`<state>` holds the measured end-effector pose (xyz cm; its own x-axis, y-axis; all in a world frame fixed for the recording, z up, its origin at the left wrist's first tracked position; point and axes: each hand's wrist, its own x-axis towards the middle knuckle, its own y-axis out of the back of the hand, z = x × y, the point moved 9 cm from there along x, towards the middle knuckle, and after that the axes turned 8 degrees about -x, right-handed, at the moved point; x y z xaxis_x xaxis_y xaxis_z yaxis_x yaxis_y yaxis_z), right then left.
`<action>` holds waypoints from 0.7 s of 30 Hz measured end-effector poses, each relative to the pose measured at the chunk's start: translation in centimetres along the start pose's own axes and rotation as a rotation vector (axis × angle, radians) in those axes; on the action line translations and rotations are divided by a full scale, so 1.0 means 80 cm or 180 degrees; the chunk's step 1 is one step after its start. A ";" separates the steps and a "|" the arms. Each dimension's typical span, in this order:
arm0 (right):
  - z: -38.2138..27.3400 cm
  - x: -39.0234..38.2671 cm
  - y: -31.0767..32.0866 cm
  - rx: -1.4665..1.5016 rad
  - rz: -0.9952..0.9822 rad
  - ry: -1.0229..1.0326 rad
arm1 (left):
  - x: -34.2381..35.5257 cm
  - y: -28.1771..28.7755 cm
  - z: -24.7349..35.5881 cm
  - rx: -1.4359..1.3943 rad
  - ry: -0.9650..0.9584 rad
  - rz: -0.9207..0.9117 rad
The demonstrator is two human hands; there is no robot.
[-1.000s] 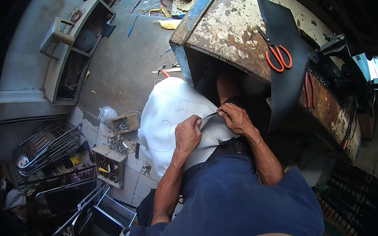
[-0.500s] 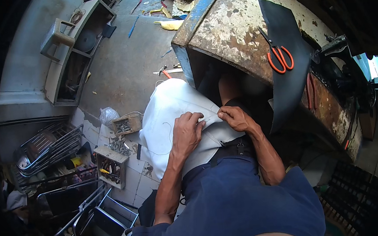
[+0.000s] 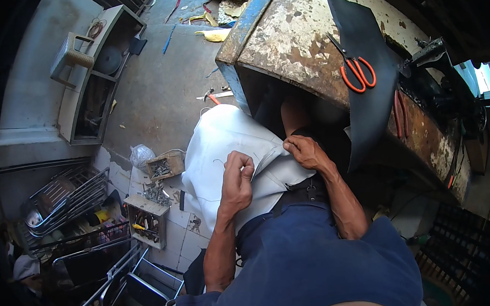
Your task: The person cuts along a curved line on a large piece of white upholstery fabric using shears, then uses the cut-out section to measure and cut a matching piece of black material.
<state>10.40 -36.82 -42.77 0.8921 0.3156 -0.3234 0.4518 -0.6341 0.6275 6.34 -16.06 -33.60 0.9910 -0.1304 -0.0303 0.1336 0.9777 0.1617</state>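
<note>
A white sheet (image 3: 210,144), leather-like and smooth, lies draped over my lap with a fold along its right side. My right hand (image 3: 308,152) pinches the sheet at that folded edge. Over the middle of the sheet my left hand (image 3: 237,181) is closed, its fingers curled in; whatever they may hold is too small to make out. A thin dark thread (image 3: 218,161) curls on the white surface beside the left hand.
Orange-handled scissors (image 3: 357,71) rest on black sheet material (image 3: 362,37) over the worn workbench (image 3: 283,42) at right, near a dark machine (image 3: 439,82). A hammer (image 3: 213,98) lies on the floor ahead. Boxes of small parts (image 3: 165,166) and tools (image 3: 147,221) stand left, beside stacked metal-framed chairs (image 3: 66,194).
My left hand has drawn back a little from the fold, its fingers curling in and turning. The right hand keeps its pinch on the sheet. The view has shifted slightly.
</note>
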 end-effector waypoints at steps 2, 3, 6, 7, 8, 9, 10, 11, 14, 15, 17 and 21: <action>-0.002 0.000 -0.003 0.0098 -0.0106 0.0007 | -0.003 0.020 0.025 0.0292 -0.0200 0.0428; -0.003 -0.001 -0.004 0.0147 -0.0159 0.0006 | 0.003 0.023 0.040 0.0964 -0.0424 0.0553; -0.024 0.004 0.000 0.0241 -0.0310 0.0098 | 0.003 -0.019 0.054 0.1949 -0.0783 0.0307; -0.028 0.003 0.003 0.0233 -0.0252 0.0150 | 0.004 -0.028 0.041 0.2018 -0.0540 0.0326; -0.031 0.003 0.005 0.0222 -0.0193 0.0203 | 0.005 -0.036 0.024 0.2084 -0.0298 0.0347; -0.034 0.002 0.007 0.0212 -0.0130 0.0253 | 0.006 -0.038 0.006 0.2147 -0.0058 0.0363; -0.041 -0.002 0.018 -0.0096 0.0121 0.0453 | 0.007 -0.040 -0.019 0.2050 0.0222 0.0220; -0.053 -0.009 0.028 -0.0398 0.0363 0.0652 | 0.007 -0.039 -0.031 0.1841 0.0311 0.0124; -0.121 -0.030 0.093 -0.0165 0.0855 0.0881 | -0.003 -0.031 -0.046 0.1420 0.0280 0.0068; -0.147 -0.039 0.126 0.0104 0.0969 0.0883 | -0.008 -0.031 -0.033 0.1628 -0.0025 0.0169; -0.169 -0.047 0.205 -0.0249 0.1884 0.0932 | -0.019 -0.041 0.002 0.2020 -0.0667 0.0357; -0.109 -0.002 0.326 -0.2311 0.3459 -0.0087 | -0.061 -0.084 0.024 0.1285 -0.0989 -0.0090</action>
<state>22.10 -47.27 -20.16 0.8048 -0.1333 0.5784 -0.5865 -0.0285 0.8095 0.61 -22.31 -32.63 0.9344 -0.2587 0.2447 0.0923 0.8396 0.5353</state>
